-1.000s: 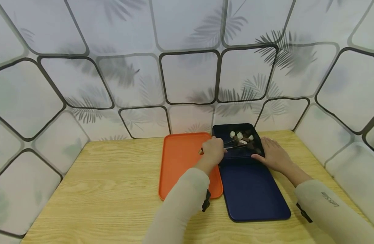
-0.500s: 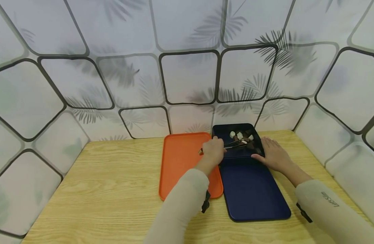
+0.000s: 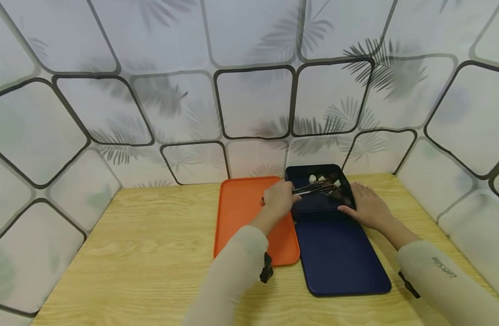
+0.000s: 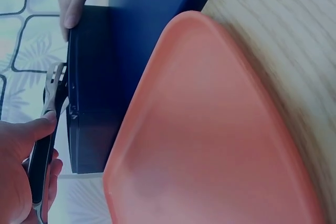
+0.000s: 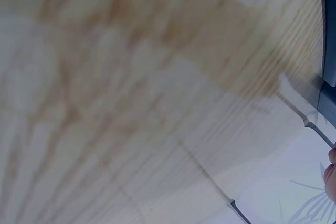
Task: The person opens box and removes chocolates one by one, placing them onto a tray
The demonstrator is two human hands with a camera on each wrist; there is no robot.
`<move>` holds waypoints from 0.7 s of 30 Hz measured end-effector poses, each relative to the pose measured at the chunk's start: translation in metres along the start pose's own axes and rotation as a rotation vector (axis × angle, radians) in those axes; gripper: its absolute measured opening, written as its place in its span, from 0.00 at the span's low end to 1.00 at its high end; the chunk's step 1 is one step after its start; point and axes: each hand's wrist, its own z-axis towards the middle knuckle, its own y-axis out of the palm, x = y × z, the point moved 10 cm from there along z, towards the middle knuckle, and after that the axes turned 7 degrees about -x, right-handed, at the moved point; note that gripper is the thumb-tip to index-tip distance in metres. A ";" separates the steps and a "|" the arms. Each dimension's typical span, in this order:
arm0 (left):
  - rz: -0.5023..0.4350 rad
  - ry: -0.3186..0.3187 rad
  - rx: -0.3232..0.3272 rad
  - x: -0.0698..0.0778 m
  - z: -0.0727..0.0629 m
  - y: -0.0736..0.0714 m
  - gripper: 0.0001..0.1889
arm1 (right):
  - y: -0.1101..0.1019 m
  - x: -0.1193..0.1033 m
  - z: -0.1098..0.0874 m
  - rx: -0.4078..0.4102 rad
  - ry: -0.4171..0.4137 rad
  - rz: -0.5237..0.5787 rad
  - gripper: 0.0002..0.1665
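Across the pale tabletop [image 3: 131, 253], my left hand [image 3: 278, 198] grips a forked tool [image 3: 312, 188] over the far box [image 3: 314, 206]; my right hand [image 3: 370, 208], fingers straight, touches its right side. That tool seems light, stiff (slippery, I guess): hold its handle [image 4: 41, 169].

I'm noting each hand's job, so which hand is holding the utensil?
The left hand, curled round the utensil, whose tips are over the dark box. The right hand holds no utensil; it rests against the box's right side.

The pale wood-grained table [image 3: 151, 249] carries an orange tray [image 3: 243, 203], a blue tray [image 3: 343, 258] and a dark box [image 3: 322, 214].
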 end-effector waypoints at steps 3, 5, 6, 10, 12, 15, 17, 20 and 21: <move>-0.069 0.019 0.016 -0.005 -0.003 -0.004 0.18 | -0.001 0.000 -0.001 0.002 -0.004 0.003 0.58; -0.100 0.027 0.027 -0.007 -0.004 -0.007 0.19 | -0.001 -0.001 -0.001 0.006 -0.006 0.003 0.57; -0.110 0.029 0.032 -0.009 -0.004 -0.008 0.19 | -0.002 -0.001 -0.001 0.007 -0.006 0.004 0.57; -0.138 0.033 0.041 -0.015 -0.006 -0.013 0.20 | -0.003 -0.002 -0.002 0.014 -0.012 0.003 0.57; -0.154 0.031 0.047 -0.018 -0.008 -0.016 0.20 | -0.003 -0.002 -0.002 0.017 -0.016 0.003 0.57; -0.174 0.035 0.059 -0.023 -0.011 -0.020 0.20 | -0.005 -0.004 -0.002 0.027 -0.022 0.003 0.56; -0.180 0.047 0.069 -0.026 -0.014 -0.024 0.19 | -0.006 -0.004 -0.002 0.032 -0.024 0.005 0.56; -0.188 0.069 0.086 -0.032 -0.018 -0.029 0.17 | -0.007 -0.005 -0.003 0.033 -0.025 0.009 0.56; -0.199 0.076 0.094 -0.034 -0.020 -0.032 0.16 | -0.008 -0.006 -0.003 0.033 -0.025 0.009 0.56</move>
